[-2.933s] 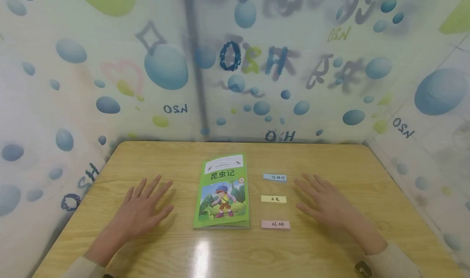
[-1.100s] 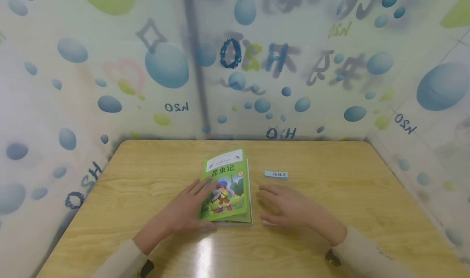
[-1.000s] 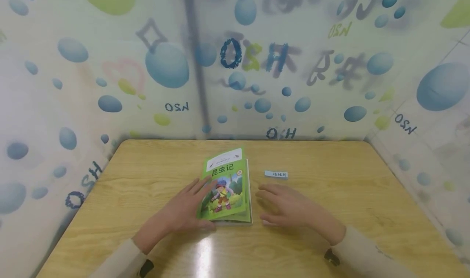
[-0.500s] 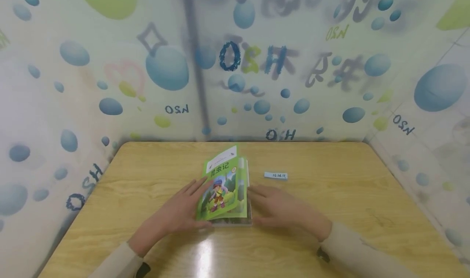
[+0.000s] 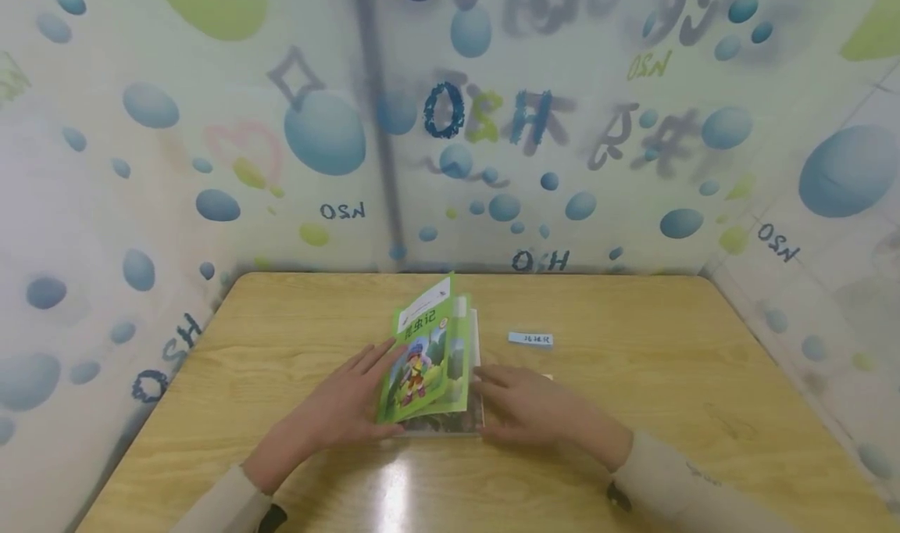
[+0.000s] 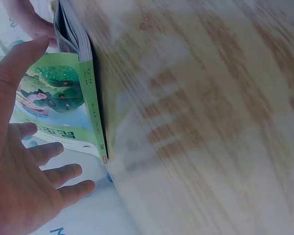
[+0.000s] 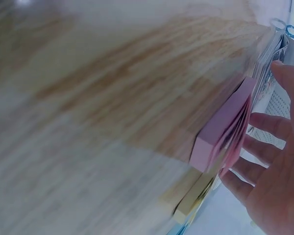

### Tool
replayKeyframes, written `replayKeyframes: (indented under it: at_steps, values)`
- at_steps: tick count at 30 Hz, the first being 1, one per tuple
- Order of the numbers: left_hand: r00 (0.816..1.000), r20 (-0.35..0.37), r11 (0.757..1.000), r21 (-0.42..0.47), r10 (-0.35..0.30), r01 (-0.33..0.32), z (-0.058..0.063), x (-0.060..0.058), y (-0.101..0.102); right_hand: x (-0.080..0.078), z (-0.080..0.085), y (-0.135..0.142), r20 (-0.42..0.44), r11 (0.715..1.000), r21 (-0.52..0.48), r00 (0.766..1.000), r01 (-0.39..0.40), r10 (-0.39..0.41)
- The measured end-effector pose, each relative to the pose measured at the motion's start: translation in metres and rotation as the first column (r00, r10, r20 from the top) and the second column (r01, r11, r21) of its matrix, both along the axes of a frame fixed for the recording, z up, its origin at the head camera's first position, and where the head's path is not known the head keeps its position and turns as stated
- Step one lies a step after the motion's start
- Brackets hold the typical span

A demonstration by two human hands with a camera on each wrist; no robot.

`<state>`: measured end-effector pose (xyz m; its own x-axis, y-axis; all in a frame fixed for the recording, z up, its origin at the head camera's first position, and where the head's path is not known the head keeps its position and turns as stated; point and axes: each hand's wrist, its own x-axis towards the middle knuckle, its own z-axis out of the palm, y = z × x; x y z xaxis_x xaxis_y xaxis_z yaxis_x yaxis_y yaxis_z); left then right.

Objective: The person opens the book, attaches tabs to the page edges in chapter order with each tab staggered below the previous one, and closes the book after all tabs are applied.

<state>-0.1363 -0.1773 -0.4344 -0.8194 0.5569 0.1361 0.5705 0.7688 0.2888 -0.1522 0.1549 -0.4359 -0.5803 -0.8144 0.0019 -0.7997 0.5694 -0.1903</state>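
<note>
A green paperback book (image 5: 426,349) with a cartoon child on its cover lies mid-table, its front cover tilted up and a dark page (image 5: 450,422) showing beneath. My left hand (image 5: 330,412) is at the spine side, fingers extended. In the left wrist view the book's spine (image 6: 95,112) faces the camera, with the spread left hand (image 6: 29,161) beside it. At the book's right edge is my right hand (image 5: 537,412), fingers loosely extended; exact contact is unclear. A pink sticky-note pad (image 7: 220,127) and a yellow sticky-note pad (image 7: 193,196) appear by it in the right wrist view.
A blue sticky-note pad (image 5: 530,339) with handwriting lies beyond the right hand. The wooden table (image 5: 633,314) meets a wall (image 5: 605,205) patterned with blue and green drops at its far edge.
Both hands have come inward to the book from the sides. Its front cover has risen and tilted left. The right hand now covers the pink pad and most of the yellow one in the head view.
</note>
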Motion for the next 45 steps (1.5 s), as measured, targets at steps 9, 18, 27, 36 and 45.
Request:
replayKeyframes:
  at_steps: [9, 18, 27, 36, 45]
  values:
    - [0.998, -0.053, 0.999, 0.011, 0.042, -0.041, 0.011, 0.004, -0.009, 0.002, 0.001, 0.0, 0.012, 1.0, 0.011, 1.0, 0.002, -0.003]
    - [0.992, -0.025, 0.962, 0.25, 0.121, -0.111, 0.027, 0.006, -0.052, 0.0, -0.004, 0.003, -0.022, 1.0, 0.007, 1.0, -0.018, 0.018]
    - [0.975, 0.021, 0.959, 0.173, 0.223, -0.223, 0.02, 0.011, -0.088, 0.0, -0.003, 0.004, -0.018, 1.0, 0.007, 1.0, -0.02, 0.02]
    - [0.958, 0.001, 0.957, 0.056, 0.286, -0.286, 0.009, 0.015, -0.103, 0.001, -0.006, 0.001, -0.063, 0.999, 0.014, 0.997, -0.044, 0.045]
    - [0.959, -0.042, 0.958, -0.05, 0.28, -0.282, 0.004, 0.017, -0.103, 0.003, -0.005, 0.0, -0.04, 0.999, 0.033, 0.999, -0.013, 0.015]
